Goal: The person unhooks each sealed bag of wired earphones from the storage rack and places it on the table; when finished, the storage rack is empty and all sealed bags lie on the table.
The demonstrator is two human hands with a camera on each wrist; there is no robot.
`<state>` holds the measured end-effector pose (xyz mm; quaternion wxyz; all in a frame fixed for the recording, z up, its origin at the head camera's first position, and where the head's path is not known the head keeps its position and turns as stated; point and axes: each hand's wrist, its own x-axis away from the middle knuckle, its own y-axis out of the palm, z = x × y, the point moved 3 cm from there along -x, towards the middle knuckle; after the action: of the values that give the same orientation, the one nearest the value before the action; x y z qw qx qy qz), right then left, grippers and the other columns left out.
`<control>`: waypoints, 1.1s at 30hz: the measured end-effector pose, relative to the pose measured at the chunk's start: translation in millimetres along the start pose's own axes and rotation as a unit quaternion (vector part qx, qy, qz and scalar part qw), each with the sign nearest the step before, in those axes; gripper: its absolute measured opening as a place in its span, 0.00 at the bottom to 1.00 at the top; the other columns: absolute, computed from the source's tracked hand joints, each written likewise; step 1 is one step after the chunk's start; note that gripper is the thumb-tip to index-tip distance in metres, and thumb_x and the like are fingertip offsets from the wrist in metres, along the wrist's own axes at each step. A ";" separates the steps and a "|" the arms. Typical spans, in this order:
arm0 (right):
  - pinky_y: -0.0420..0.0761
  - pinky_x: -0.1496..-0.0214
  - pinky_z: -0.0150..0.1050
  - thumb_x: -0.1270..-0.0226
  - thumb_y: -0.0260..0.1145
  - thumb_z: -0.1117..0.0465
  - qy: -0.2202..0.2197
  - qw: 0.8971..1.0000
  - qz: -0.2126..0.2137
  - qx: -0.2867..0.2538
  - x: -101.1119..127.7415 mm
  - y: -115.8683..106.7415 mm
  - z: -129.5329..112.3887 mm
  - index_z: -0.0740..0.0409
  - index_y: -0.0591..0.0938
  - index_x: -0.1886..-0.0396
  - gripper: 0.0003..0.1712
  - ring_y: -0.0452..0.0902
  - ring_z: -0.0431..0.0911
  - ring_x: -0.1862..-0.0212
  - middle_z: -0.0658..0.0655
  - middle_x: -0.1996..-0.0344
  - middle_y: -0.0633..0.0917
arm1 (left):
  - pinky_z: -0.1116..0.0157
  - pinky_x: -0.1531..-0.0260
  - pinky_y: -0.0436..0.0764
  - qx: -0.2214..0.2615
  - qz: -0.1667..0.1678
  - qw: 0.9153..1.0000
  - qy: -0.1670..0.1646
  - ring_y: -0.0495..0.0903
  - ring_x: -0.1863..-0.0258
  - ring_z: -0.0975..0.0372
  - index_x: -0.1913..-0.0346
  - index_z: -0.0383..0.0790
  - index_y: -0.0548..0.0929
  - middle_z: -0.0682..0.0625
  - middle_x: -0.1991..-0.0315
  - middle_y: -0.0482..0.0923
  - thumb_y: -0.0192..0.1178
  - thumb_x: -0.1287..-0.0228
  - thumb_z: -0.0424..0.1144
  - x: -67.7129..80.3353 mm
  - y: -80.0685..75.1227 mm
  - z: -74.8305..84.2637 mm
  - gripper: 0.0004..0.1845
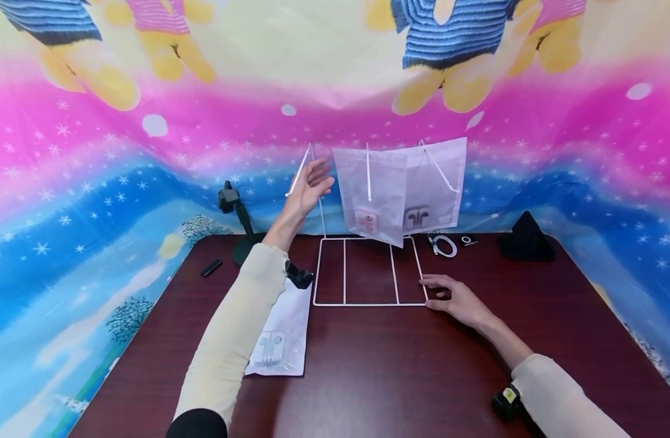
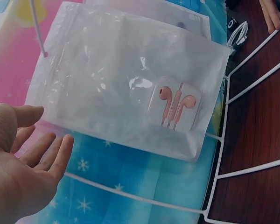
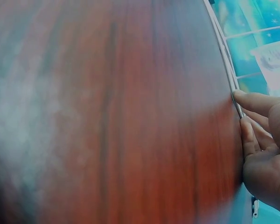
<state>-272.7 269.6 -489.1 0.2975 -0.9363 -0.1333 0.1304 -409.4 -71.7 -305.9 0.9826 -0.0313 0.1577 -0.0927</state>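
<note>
A white wire rack (image 1: 368,305) stands on the table, its upright prongs at the back. From it hang a clear-fronted zip bag of pink earphones (image 1: 373,182) and, farther right, a bag of black earphones (image 1: 441,164). My left hand (image 1: 309,185) is raised beside the leftmost prong, its fingers loosely spread. The left wrist view shows that hand (image 2: 28,168) holding nothing, apart from the pink earphones' bag. At the rack's front right corner, my right hand (image 1: 458,301) pinches the base wire between thumb and fingers. A third bag with white earphones (image 1: 293,334) lies partly under my left forearm.
A black stand (image 1: 242,213) and a small black stick-shaped item (image 1: 211,267) are at the back left. Behind my right hand lie a coiled white cable (image 1: 443,246) and a small item (image 1: 469,241). A black wedge-shaped object (image 1: 526,237) sits at the back right.
</note>
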 end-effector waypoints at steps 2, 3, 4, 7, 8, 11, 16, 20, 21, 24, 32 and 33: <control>0.79 0.39 0.41 0.33 0.73 0.66 -0.001 1.000 -0.001 0.000 0.0 -0.4 -0.1 0.64 0.80 0.33 0.28 0.73 0.60 0.32 0.65 0.29 0.75 | 0.52 0.31 0.72 -0.005 -0.001 1.000 -0.003 0.68 0.26 0.49 0.21 0.41 0.65 0.40 0.25 0.68 0.58 0.23 0.32 -4.0 4.1 0.1 0.31; 0.79 0.39 0.41 0.33 0.73 0.67 0.000 1.000 -0.001 0.000 0.2 -0.5 -0.1 0.65 0.80 0.33 0.28 0.72 0.60 0.31 0.65 0.29 0.75 | 0.53 0.30 0.70 -0.006 -0.001 1.000 -0.003 0.68 0.26 0.50 0.21 0.42 0.65 0.40 0.25 0.68 0.58 0.23 0.32 -5.9 5.9 0.0 0.31; 0.79 0.39 0.40 0.33 0.73 0.67 0.001 1.000 0.000 0.001 0.1 0.1 0.0 0.65 0.80 0.33 0.28 0.72 0.60 0.31 0.65 0.29 0.75 | 0.54 0.29 0.69 -0.016 -0.001 1.000 -0.004 0.68 0.26 0.51 0.21 0.43 0.64 0.41 0.25 0.68 0.58 0.22 0.33 -6.7 6.9 -0.2 0.31; 0.79 0.40 0.38 0.33 0.73 0.67 0.003 1.000 0.002 0.003 0.0 1.6 0.0 0.65 0.80 0.34 0.28 0.74 0.60 0.33 0.65 0.30 0.75 | 0.56 0.28 0.68 -0.031 0.003 0.999 -0.005 0.70 0.27 0.52 0.21 0.46 0.65 0.42 0.26 0.70 0.59 0.22 0.34 -8.3 9.0 0.7 0.31; 0.78 0.40 0.38 0.33 0.73 0.67 0.004 1.000 0.001 0.004 -0.1 2.0 0.1 0.65 0.80 0.34 0.28 0.74 0.60 0.33 0.65 0.30 0.75 | 0.57 0.28 0.68 -0.032 0.005 0.999 -0.004 0.70 0.27 0.51 0.21 0.45 0.66 0.41 0.26 0.71 0.59 0.22 0.34 -8.4 9.4 1.3 0.30; 0.78 0.40 0.38 0.33 0.73 0.67 0.003 1.000 0.001 0.005 -0.8 2.7 0.0 0.65 0.80 0.33 0.28 0.74 0.61 0.34 0.66 0.30 0.75 | 0.57 0.29 0.70 -0.039 0.017 0.999 -0.003 0.71 0.29 0.51 0.23 0.44 0.68 0.40 0.29 0.73 0.59 0.23 0.33 -7.0 8.5 3.5 0.28; 0.79 0.41 0.37 0.34 0.73 0.68 0.003 1.000 0.004 0.006 -1.3 2.5 1.4 0.66 0.80 0.34 0.28 0.76 0.61 0.36 0.66 0.30 0.75 | 0.55 0.31 0.71 -0.033 0.029 0.999 -0.012 0.74 0.33 0.50 0.26 0.41 0.70 0.37 0.34 0.76 0.59 0.23 0.34 -5.3 6.8 5.1 0.26; 0.78 0.41 0.36 0.34 0.73 0.69 0.003 1.000 0.009 -0.004 -1.0 1.3 2.4 0.67 0.80 0.34 0.28 0.76 0.61 0.36 0.66 0.31 0.76 | 0.48 0.33 0.71 -0.023 0.017 1.000 0.000 0.76 0.37 0.48 0.28 0.38 0.72 0.33 0.37 0.77 0.59 0.23 0.34 -6.2 10.0 7.1 0.24; 0.78 0.41 0.36 0.34 0.73 0.69 0.003 1.000 0.010 -0.005 -0.9 1.0 2.9 0.67 0.80 0.34 0.28 0.75 0.61 0.36 0.66 0.31 0.76 | 0.46 0.33 0.72 -0.021 0.015 1.000 0.005 0.77 0.39 0.48 0.29 0.37 0.72 0.33 0.37 0.77 0.59 0.22 0.34 -6.3 11.0 7.9 0.23; 0.78 0.41 0.35 0.34 0.73 0.69 0.001 1.000 0.010 -0.011 -1.1 0.7 3.6 0.67 0.80 0.34 0.28 0.75 0.61 0.35 0.66 0.31 0.76 | 0.45 0.37 0.74 -0.011 0.015 1.000 0.012 0.80 0.45 0.50 0.31 0.36 0.74 0.33 0.39 0.79 0.58 0.22 0.33 -5.7 13.1 9.6 0.20; 0.78 0.40 0.36 0.34 0.74 0.68 0.004 1.000 0.004 -0.024 -1.0 0.3 3.6 0.65 0.80 0.34 0.29 0.75 0.60 0.33 0.65 0.31 0.76 | 0.56 0.49 0.81 0.007 0.026 1.000 0.003 0.80 0.51 0.57 0.34 0.37 0.76 0.38 0.44 0.80 0.57 0.21 0.34 0.3 12.1 11.0 0.17; 0.78 0.40 0.36 0.34 0.74 0.68 0.004 1.000 0.003 -0.024 -0.9 0.0 3.3 0.65 0.80 0.34 0.29 0.75 0.60 0.33 0.65 0.31 0.76 | 0.56 0.48 0.81 0.009 0.026 1.000 0.002 0.80 0.51 0.56 0.34 0.37 0.76 0.39 0.45 0.80 0.57 0.21 0.34 1.6 12.0 11.4 0.17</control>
<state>-274.6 271.0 -491.6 0.2753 -0.9441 -0.1319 0.1242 -402.3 -59.9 -296.7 0.9847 -0.0183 0.1596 -0.0682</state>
